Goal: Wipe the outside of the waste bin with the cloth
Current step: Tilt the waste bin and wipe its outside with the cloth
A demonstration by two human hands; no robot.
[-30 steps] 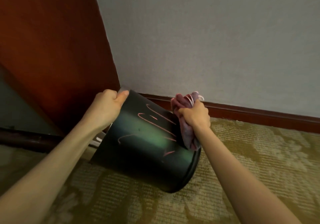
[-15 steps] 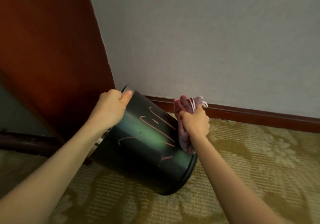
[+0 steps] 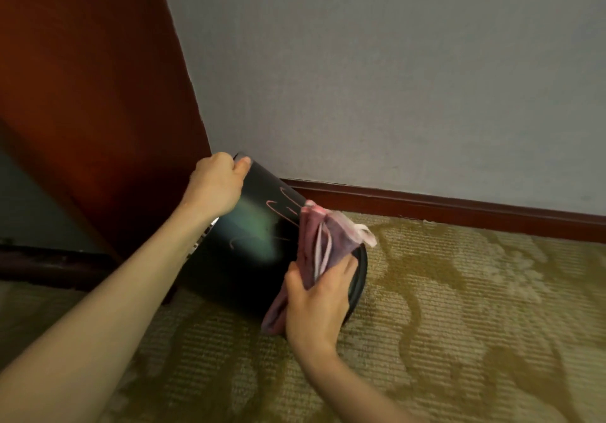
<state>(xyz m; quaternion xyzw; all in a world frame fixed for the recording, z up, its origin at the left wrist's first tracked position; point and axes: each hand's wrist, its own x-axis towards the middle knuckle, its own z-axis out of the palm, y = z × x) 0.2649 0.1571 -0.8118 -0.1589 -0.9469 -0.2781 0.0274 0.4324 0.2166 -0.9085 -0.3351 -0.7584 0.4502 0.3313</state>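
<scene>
A plain grey wall [image 3: 393,78] met a reddish-brown wooden panel [image 3: 82,95] at the left corner. A dark red-brown skirting board [image 3: 459,208] ran along the wall's foot above a ribbed tan carpet [image 3: 475,324] with a paler floral pattern. A dark bar [image 3: 49,262] lay low at left.

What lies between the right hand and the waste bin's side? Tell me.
The pink cloth: the right hand holds it against the black waste bin, as the head view shows.
</scene>
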